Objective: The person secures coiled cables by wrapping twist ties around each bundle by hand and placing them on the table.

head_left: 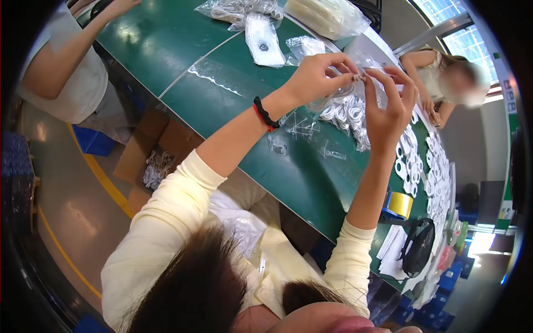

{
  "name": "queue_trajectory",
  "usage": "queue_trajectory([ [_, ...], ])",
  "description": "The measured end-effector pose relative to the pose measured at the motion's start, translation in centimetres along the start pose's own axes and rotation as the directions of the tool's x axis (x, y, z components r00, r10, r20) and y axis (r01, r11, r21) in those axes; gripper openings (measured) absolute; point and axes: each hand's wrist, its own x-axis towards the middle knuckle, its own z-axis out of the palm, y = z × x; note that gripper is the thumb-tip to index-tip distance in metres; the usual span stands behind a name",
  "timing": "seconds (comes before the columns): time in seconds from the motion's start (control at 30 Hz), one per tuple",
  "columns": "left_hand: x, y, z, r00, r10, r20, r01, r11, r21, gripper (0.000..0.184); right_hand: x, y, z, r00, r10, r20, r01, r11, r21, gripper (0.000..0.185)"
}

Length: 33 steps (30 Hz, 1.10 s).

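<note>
My left hand [325, 77], with a black and red band on the wrist, is closed in a pinch over the green table. Facing it, my right hand [391, 102] pinches too, the fingertips of both hands almost meeting. Between them is a small end of a white cable [357, 77]; its exact shape is too small to make out. Pale loops of cable show just under my left hand, partly hidden by it. Below the hands lies a pile of coiled white cables [347, 114] on the table.
Flat white ring-shaped pieces [410, 161] spread along the right side. Yellow tape [400, 204] and a black pouch [418, 247] sit nearer me. Bagged cables [239, 10] and a white packet [264, 41] lie at the back. A cardboard box [145, 144] stands below; co-workers are at left and right.
</note>
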Motion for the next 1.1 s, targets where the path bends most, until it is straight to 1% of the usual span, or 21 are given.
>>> queue_trajectory([
  [0.03,-0.2,0.2,0.2,1.0,-0.004,0.003,0.004,1.0,0.0,0.019,-0.1,0.1,0.1,1.0,-0.004,0.003,0.004,0.999,-0.052,0.012],
  [0.07,-0.3,0.5,0.5,1.0,0.007,-0.006,-0.007,1.0,0.011,0.021,-0.2,0.0,0.2,1.0,0.001,0.003,0.0,0.999,-0.053,0.012],
  [0.13,-0.3,0.5,0.8,1.0,0.017,-0.013,-0.017,1.0,0.022,0.022,-0.3,0.0,0.2,0.996,0.002,0.084,0.008,0.992,-0.127,0.011],
  [0.17,-0.3,0.3,0.9,0.998,0.053,-0.018,-0.051,0.995,0.081,0.023,-0.4,0.1,0.4,0.996,0.024,0.084,-0.016,0.996,-0.086,0.01],
  [0.2,-0.3,0.3,0.9,0.996,0.089,-0.022,-0.085,0.987,0.139,0.023,-0.5,0.2,0.4,0.996,0.025,0.085,-0.018,0.996,-0.085,0.01],
  [0.3,-0.5,0.7,1.0,0.993,0.114,-0.01,-0.111,0.982,0.155,0.022,-0.6,0.6,0.3,0.99,0.057,0.129,-0.052,0.998,-0.04,0.009],
  [0.37,-0.4,0.7,0.9,0.993,0.12,0.0,-0.118,0.979,0.167,0.021,-0.6,1.2,0.4,0.984,0.088,0.157,-0.097,0.994,0.05,0.008],
  [0.43,-0.3,0.5,0.9,0.992,0.127,0.01,-0.127,0.975,0.181,0.021,-0.6,1.5,0.1,0.98,0.092,0.178,-0.103,0.993,0.054,0.008],
  [0.5,-0.3,-0.1,1.0,0.985,0.164,0.053,-0.171,0.97,0.171,0.022,-0.5,1.5,-0.1,0.976,0.094,0.198,-0.107,0.993,0.056,0.007],
  [0.57,-0.2,-0.2,1.0,0.983,0.172,0.062,-0.18,0.969,0.171,0.021,-0.2,1.2,-0.6,0.975,0.051,0.218,-0.051,0.999,-0.009,0.008],
  [0.6,-0.2,-0.1,1.0,0.981,0.182,0.07,-0.192,0.966,0.172,0.02,-0.1,1.2,-0.7,0.975,0.052,0.218,-0.052,0.999,-0.008,0.008],
  [0.63,-0.3,-0.1,1.0,0.981,0.181,0.071,-0.191,0.966,0.172,0.02,0.0,1.2,-0.9,0.971,0.069,0.228,-0.076,0.997,0.019,0.008],
  [0.7,-0.3,0.1,1.0,0.992,0.106,0.07,-0.114,0.985,0.126,0.019,0.0,1.5,-1.1,0.968,0.085,0.236,-0.099,0.994,0.046,0.009],
  [0.8,-0.4,0.2,1.0,0.994,0.076,0.074,-0.084,0.991,0.105,0.018,0.0,1.8,-1.4,0.952,0.108,0.287,-0.141,0.985,0.097,0.01],
  [0.9,-0.3,0.1,1.1,0.993,0.081,0.083,-0.088,0.992,0.09,0.018,0.0,1.8,-1.3,0.958,0.102,0.267,-0.124,0.99,0.066,0.011],
  [0.97,-0.1,-0.2,0.9,0.993,0.072,0.088,-0.079,0.993,0.086,0.017,0.1,1.9,-0.8,0.963,0.09,0.254,-0.097,0.995,0.014,0.012],
  [1.03,0.3,-0.8,0.6,0.995,0.051,0.09,-0.058,0.995,0.076,0.017,0.2,2.1,-0.1,0.962,0.109,0.25,-0.109,0.994,-0.015,0.012],
  [1.1,0.0,-0.6,0.9,0.994,0.081,0.074,-0.089,0.991,0.101,0.015,-0.1,1.8,-0.3,0.968,0.11,0.225,-0.105,0.994,-0.035,0.012],
])
